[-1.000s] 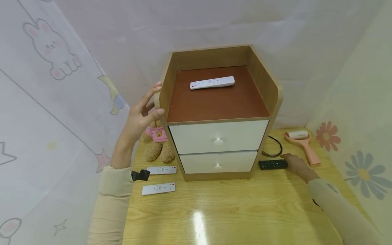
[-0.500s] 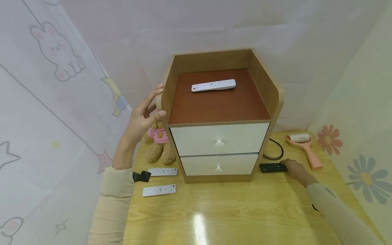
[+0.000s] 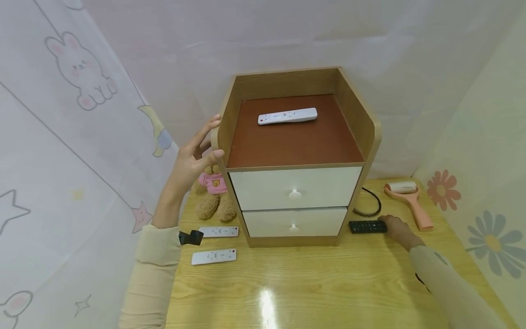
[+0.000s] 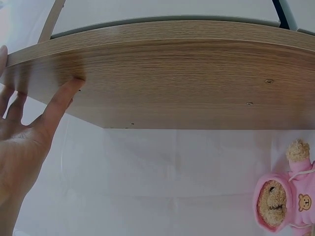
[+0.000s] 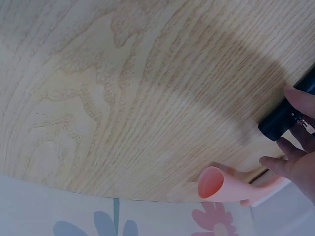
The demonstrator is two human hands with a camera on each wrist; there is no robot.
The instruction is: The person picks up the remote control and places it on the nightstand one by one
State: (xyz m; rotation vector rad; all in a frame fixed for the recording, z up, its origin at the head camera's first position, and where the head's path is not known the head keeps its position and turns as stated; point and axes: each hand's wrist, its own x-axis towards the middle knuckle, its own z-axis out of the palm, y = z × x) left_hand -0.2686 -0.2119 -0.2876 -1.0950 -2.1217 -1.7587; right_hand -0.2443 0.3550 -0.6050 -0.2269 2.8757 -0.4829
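Observation:
My left hand rests with spread, mostly straight fingers against the left side panel of a small wooden cabinet; the left wrist view shows fingertips on the panel. At the table's right, my right hand pinches the near end of a black remote control, which lies flat beside the cabinet. The right wrist view shows the thumb over the remote's end, its other end out of frame. On the cabinet's brown top lies a white remote control.
Two more white remotes, the farther and the nearer, lie left of the cabinet. A teddy bear in pink sits behind them. A black coiled cord and a pink lint roller lie on the wooden table at right.
The head view has shifted slightly, so everything sits a little lower in it. Both hands keep their places, the left on the cabinet and the right on the black remote control.

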